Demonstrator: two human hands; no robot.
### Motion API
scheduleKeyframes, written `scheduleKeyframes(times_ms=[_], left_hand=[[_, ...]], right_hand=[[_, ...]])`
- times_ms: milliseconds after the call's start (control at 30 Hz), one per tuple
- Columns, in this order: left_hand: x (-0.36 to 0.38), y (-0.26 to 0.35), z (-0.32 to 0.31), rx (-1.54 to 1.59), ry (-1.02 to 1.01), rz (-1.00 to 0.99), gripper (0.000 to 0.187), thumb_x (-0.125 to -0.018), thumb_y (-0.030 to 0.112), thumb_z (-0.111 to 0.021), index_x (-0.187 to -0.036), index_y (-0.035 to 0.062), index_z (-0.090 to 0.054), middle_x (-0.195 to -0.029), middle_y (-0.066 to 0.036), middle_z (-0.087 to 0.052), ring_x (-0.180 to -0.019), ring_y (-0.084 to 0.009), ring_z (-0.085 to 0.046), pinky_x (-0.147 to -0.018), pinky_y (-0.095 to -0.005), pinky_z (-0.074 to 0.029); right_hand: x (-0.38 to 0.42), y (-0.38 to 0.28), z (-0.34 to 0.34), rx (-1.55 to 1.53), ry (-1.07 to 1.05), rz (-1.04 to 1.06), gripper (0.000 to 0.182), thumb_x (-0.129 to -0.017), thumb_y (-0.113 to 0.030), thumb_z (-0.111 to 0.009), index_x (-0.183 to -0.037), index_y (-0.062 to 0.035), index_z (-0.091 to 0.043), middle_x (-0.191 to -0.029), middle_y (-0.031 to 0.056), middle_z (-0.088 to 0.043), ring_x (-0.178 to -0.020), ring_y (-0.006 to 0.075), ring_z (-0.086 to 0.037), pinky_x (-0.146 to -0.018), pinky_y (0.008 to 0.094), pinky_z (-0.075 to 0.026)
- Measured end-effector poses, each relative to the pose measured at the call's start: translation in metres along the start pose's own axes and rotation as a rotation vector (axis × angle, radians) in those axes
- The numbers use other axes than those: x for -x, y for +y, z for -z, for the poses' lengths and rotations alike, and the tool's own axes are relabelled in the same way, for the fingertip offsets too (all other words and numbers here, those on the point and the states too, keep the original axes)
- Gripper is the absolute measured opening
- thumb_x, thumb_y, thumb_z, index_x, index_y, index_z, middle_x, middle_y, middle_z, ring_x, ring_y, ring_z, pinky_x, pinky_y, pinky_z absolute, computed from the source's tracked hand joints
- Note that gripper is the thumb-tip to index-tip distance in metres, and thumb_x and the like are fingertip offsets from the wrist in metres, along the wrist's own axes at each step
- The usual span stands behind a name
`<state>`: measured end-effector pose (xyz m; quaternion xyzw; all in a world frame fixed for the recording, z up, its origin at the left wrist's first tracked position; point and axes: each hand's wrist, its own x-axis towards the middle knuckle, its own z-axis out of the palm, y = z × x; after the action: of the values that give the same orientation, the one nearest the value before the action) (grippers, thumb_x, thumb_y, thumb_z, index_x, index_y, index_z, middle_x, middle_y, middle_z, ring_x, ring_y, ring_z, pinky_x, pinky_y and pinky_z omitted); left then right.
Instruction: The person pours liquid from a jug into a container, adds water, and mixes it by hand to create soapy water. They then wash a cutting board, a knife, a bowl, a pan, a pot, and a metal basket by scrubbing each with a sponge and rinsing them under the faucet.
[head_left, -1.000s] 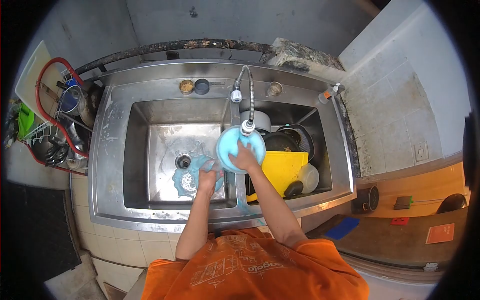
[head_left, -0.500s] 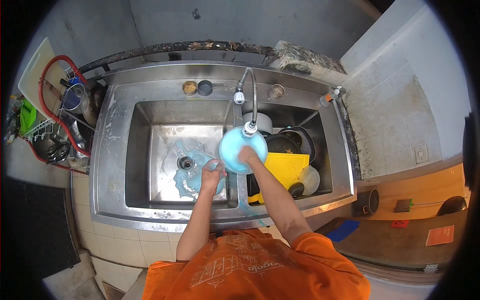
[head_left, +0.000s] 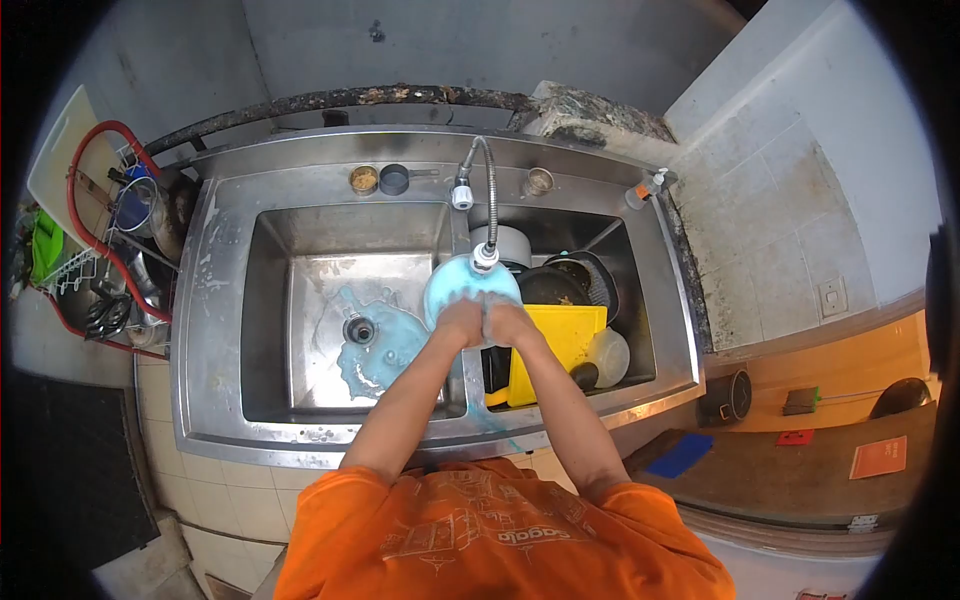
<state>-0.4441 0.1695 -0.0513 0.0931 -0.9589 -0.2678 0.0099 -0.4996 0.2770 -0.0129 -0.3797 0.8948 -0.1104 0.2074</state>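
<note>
A round container of light blue liquid point(head_left: 470, 280) sits over the divider between the two sink basins, under the faucet head point(head_left: 484, 257). My left hand point(head_left: 461, 322) and my right hand point(head_left: 508, 322) are side by side at its near edge. Their fingertips are hidden in or behind the blue liquid, so whether they hold anything does not show. Blue liquid point(head_left: 385, 345) is spread round the drain point(head_left: 359, 330) in the left basin.
The right basin holds a yellow board point(head_left: 560, 345), a dark pan point(head_left: 552, 287) and a translucent bowl point(head_left: 607, 358). Small cups point(head_left: 363, 180) and a bottle point(head_left: 645, 190) stand on the sink's back ledge. A dish rack with a red hose point(head_left: 90, 240) is at left.
My left hand has moved from above the left basin to the container's near edge, beside my right hand. My right hand has shifted slightly nearer. The whole view has shifted a little.
</note>
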Motion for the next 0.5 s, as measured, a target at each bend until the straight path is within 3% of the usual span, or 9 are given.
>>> scheduleKeyframes(times_ms=[67, 100, 133, 167, 267, 333, 400, 467, 500], left_hand=[[-0.032, -0.017, -0.025, -0.091, -0.649, 0.129, 0.048, -0.078, 0.017, -0.062, -0.124, 0.0056, -0.053, -0.128, -0.020, -0.051, -0.123, -0.0310, -0.046, -0.103, -0.0409, -0.036], [-0.036, -0.028, -0.045, -0.092, -0.649, 0.125, 0.048, -0.078, 0.017, -0.062, -0.124, 0.0056, -0.053, -0.128, -0.020, -0.051, -0.123, -0.0310, -0.046, -0.103, -0.0409, -0.036], [-0.039, -0.040, -0.064, 0.032, -0.445, 0.187, 0.053, -0.078, 0.026, -0.061, -0.126, 0.0066, -0.050, -0.131, -0.019, -0.048, -0.123, -0.0322, -0.044, -0.104, -0.0412, -0.034], [-0.034, -0.031, -0.046, 0.154, -0.238, 0.246, 0.058, -0.079, 0.036, -0.059, -0.128, 0.0077, -0.047, -0.134, -0.019, -0.045, -0.123, -0.0334, -0.042, -0.105, -0.0414, -0.032], [-0.019, 0.032, 0.070, 0.218, -0.175, 0.248, 0.059, -0.083, 0.038, -0.055, -0.133, 0.0100, -0.043, -0.137, -0.016, -0.043, -0.126, -0.0299, -0.040, -0.107, -0.0391, -0.030], [-0.036, -0.008, 0.002, 0.166, -0.096, 0.185, 0.060, -0.085, 0.039, -0.051, -0.136, 0.0097, -0.041, -0.137, -0.016, -0.043, -0.126, -0.0307, -0.040, -0.107, -0.0388, -0.029], [-0.047, -0.045, -0.051, 0.115, -0.014, 0.121, 0.060, -0.087, 0.040, -0.048, -0.138, 0.0093, -0.038, -0.136, -0.017, -0.044, -0.126, -0.0314, -0.040, -0.108, -0.0385, -0.028], [-0.048, -0.058, -0.063, 0.257, -0.235, 0.283, 0.061, -0.089, 0.041, -0.044, -0.140, 0.0081, -0.034, -0.135, -0.018, -0.045, -0.126, -0.0320, -0.041, -0.108, -0.0392, -0.028], [-0.047, -0.058, -0.061, 0.256, -0.233, 0.283, 0.061, -0.089, 0.041, -0.044, -0.140, 0.0081, -0.034, -0.135, -0.018, -0.045, -0.126, -0.0320, -0.041, -0.108, -0.0392, -0.028]], right_hand=[[0.003, -0.002, -0.005, 0.009, -0.015, -0.047, 0.032, -0.081, -0.015, -0.047, -0.105, 0.0036, -0.059, -0.113, 0.0259, -0.057, -0.108, 0.0382, -0.054, -0.092, 0.0432, -0.043], [0.004, -0.003, -0.006, 0.009, -0.013, -0.050, 0.032, -0.081, -0.015, -0.047, -0.105, 0.0036, -0.059, -0.113, 0.0259, -0.057, -0.108, 0.0382, -0.054, -0.092, 0.0432, -0.043], [0.004, -0.004, -0.007, 0.077, -0.079, -0.047, 0.030, -0.081, -0.012, -0.047, -0.103, 0.0030, -0.060, -0.113, 0.0252, -0.058, -0.107, 0.0375, -0.055, -0.091, 0.0428, -0.044], [0.005, -0.008, -0.005, 0.143, -0.143, -0.043, 0.028, -0.080, -0.009, -0.047, -0.102, 0.0023, -0.061, -0.112, 0.0244, -0.058, -0.106, 0.0369, -0.056, -0.090, 0.0424, -0.044], [0.012, -0.018, 0.005, 0.111, -0.156, -0.059, 0.026, -0.079, -0.006, -0.048, -0.101, 0.0024, -0.061, -0.111, 0.0241, -0.059, -0.107, 0.0355, -0.056, -0.089, 0.0425, -0.046], [0.009, -0.018, 0.002, 0.087, -0.188, -0.083, 0.026, -0.080, -0.006, -0.048, -0.101, 0.0024, -0.060, -0.112, 0.0243, -0.059, -0.108, 0.0351, -0.056, -0.089, 0.0427, -0.045], [-0.003, -0.006, -0.017, 0.112, -0.089, -0.104, 0.037, -0.079, -0.006, -0.049, -0.115, 0.0037, -0.054, -0.111, 0.0254, -0.059, -0.107, 0.0369, -0.056, -0.090, 0.0426, -0.045], [-0.018, 0.009, -0.040, 0.040, -0.049, -0.119, 0.044, -0.079, -0.006, -0.050, -0.121, 0.0042, -0.048, -0.111, 0.0260, -0.058, -0.107, 0.0380, -0.055, -0.090, 0.0428, -0.045], [-0.024, 0.016, -0.049, -0.034, -0.011, -0.136, 0.051, -0.078, -0.006, -0.051, -0.127, 0.0048, -0.042, -0.112, 0.0266, -0.058, -0.106, 0.0391, -0.055, -0.089, 0.0429, -0.045]])
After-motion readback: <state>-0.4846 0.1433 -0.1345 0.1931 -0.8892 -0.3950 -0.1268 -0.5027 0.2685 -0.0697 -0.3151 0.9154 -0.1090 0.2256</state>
